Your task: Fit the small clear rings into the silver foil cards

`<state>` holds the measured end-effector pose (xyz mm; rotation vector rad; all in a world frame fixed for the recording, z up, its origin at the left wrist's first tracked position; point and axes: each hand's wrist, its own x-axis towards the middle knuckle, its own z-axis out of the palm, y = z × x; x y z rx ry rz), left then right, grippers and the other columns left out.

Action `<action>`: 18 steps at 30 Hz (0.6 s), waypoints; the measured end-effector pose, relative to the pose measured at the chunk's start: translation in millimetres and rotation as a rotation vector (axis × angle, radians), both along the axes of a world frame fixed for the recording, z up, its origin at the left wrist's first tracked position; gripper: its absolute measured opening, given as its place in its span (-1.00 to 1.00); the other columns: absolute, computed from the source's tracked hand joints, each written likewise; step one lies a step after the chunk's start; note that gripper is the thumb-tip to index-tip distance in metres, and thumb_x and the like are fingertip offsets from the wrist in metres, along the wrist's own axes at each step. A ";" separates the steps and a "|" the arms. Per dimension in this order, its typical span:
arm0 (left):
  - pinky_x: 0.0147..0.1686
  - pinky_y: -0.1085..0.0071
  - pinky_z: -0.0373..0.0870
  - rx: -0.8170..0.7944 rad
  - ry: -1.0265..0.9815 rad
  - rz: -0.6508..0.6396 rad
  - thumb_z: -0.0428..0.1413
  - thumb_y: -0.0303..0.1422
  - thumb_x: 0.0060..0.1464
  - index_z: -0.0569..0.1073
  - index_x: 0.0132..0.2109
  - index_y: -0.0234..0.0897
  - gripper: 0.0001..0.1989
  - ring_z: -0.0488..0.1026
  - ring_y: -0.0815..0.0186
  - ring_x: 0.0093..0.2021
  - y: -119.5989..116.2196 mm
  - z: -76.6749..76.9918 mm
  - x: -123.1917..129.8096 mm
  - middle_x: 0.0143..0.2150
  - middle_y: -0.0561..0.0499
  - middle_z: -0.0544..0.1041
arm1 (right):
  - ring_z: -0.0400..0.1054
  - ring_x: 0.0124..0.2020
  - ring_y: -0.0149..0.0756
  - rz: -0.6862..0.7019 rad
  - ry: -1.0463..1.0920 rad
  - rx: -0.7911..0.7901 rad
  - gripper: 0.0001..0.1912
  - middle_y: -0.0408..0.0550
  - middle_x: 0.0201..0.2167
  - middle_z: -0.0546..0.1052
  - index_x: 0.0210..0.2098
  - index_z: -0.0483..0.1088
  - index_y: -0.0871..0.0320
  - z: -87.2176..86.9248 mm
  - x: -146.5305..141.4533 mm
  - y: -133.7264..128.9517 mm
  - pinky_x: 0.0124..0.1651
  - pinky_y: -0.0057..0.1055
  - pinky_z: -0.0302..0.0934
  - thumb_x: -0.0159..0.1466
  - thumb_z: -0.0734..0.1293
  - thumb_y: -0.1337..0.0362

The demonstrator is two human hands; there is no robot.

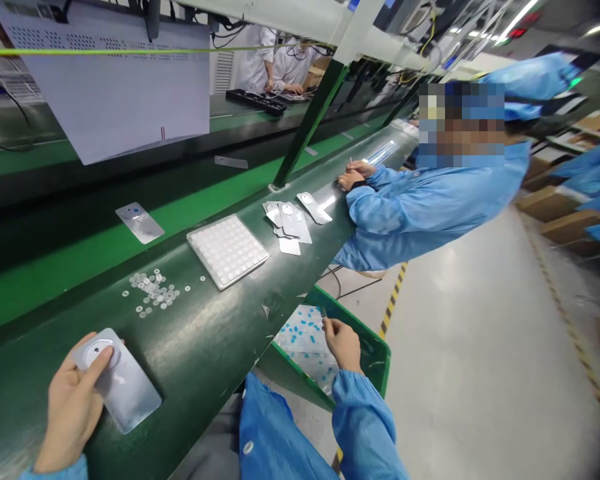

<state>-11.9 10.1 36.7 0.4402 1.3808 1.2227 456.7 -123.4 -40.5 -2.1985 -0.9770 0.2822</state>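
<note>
My left hand holds a silvery flat plate by its upper end, the thumb pressed beside a round white ring with a dark hole. My right hand is closed in a pinch over a green bin, around a small thin dark item too small to make out. Inside the bin lies a whitish sheet dotted with small blue pieces. On the green bench are a loose pile of small clear rings, a white gridded tray and a heap of similar silvery plates.
A co-worker in a blue coat sits at the bench on the right, hands over it. One plate lies on the green strip beyond. A green post rises behind the tray. Cardboard boxes stand far right.
</note>
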 end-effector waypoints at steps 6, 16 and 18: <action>-0.31 0.50 0.51 0.152 -0.136 -0.061 0.51 -0.29 -0.25 0.44 -0.01 -0.23 -0.36 0.57 0.31 -0.30 -23.6 -7.6 85.7 -0.22 0.01 0.62 | 0.50 -0.33 -0.21 0.417 0.375 0.187 -0.49 0.07 -0.24 0.59 0.03 0.37 0.11 34.4 -144.1 32.6 -0.34 -0.35 0.38 0.40 0.19 -0.17; 0.25 0.14 0.31 0.515 0.828 -0.509 0.20 -0.30 0.14 0.40 0.15 -0.25 -0.57 0.42 0.07 0.25 88.2 7.0 80.2 0.20 -0.24 0.50 | 0.32 -0.57 -0.25 0.180 0.059 0.331 -0.42 -0.02 -0.42 0.50 0.12 0.19 0.23 92.5 -30.5 198.1 -0.52 -0.34 0.23 0.33 0.28 -0.08; 0.37 -0.03 0.07 0.449 0.962 -0.411 0.18 -0.33 0.13 0.35 0.23 -0.36 -0.47 0.25 -0.06 0.37 140.4 19.8 62.2 0.32 -0.36 0.38 | 0.41 -0.44 -0.13 0.157 -0.086 0.310 -0.46 0.12 -0.36 0.52 0.08 0.26 0.32 103.2 -7.9 233.3 -0.38 -0.23 0.31 0.35 0.30 -0.02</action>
